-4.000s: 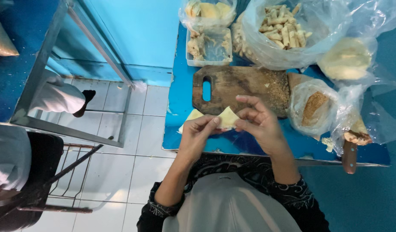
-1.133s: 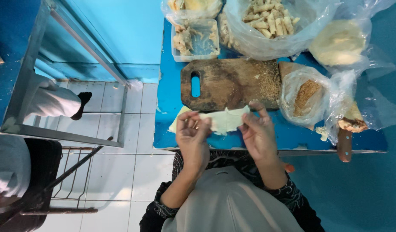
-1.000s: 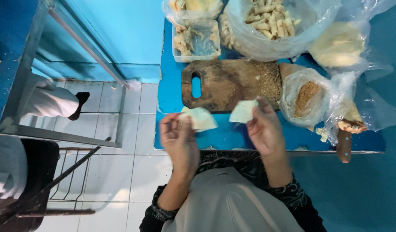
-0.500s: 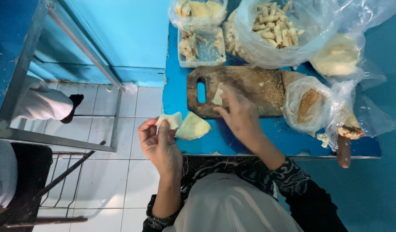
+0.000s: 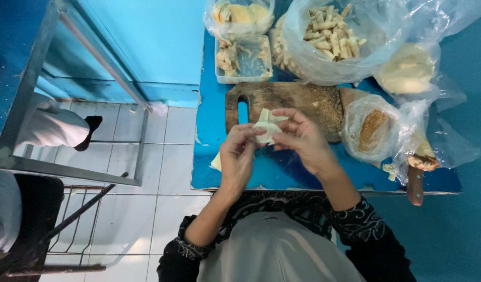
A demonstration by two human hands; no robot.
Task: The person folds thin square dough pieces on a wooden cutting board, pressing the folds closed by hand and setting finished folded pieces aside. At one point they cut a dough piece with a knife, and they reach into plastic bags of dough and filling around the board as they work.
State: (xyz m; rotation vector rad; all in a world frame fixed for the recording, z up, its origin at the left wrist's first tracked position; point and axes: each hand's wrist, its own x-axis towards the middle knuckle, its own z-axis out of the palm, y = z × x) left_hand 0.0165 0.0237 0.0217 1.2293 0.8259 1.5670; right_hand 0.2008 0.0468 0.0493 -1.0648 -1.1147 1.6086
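Both my hands meet over the near part of the blue table (image 5: 282,172), just in front of the wooden cutting board (image 5: 298,107). My left hand (image 5: 239,156) and my right hand (image 5: 303,138) pinch a pale, thin pastry wrapper (image 5: 266,125) between their fingertips; the sheet is folded and crumpled. A second pale wrapper piece (image 5: 216,162) lies on the table by my left wrist, partly hidden.
At the back stand a clear tub of filling (image 5: 245,57), a big plastic bag of rolled pastries (image 5: 332,36), a bag of wrappers (image 5: 407,70) and a bag of brown crumbs (image 5: 371,130). A knife handle (image 5: 415,183) lies at the right edge. A person's foot (image 5: 89,125) and a metal frame (image 5: 68,172) are left.
My hands had pulled two wrappers apart and my right hand reached to the board; now both hands have come back together on one wrapper, and the other sheet lies on the table.
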